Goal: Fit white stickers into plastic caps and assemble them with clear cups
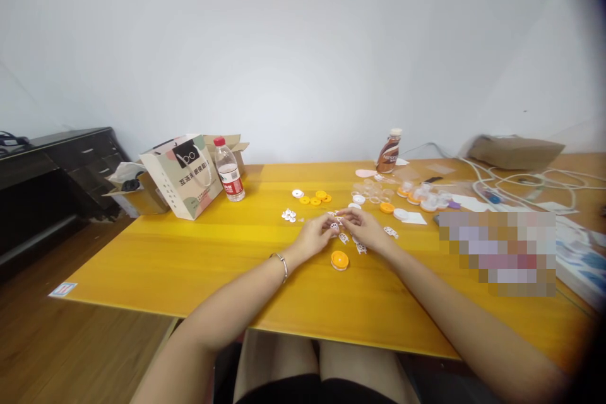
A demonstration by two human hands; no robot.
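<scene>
My left hand (314, 236) is closed, its thumb and fingers pinching a small white openwork plastic piece (334, 226). Close beside it, my right hand (363, 228) has its fingertips bent together over the same spot; what they hold is too small to make out. Similar white plastic pieces (343, 238) lie below and between the hands, and one more white piece (391, 232) lies right of my right hand. Nearer my body sits a round orange part with a white rim (339, 259). Small white round parts (288, 215) form a cluster beyond my left hand.
Orange discs (310, 200) and a white ring (297, 194) lie farther back. Clear round parts (372, 190) and orange-and-white assemblies (423, 196) spread rightward. A water bottle (229, 170), paper bag (182, 177), brown drink bottle (389, 153) and white cables (516, 177) stand or lie around.
</scene>
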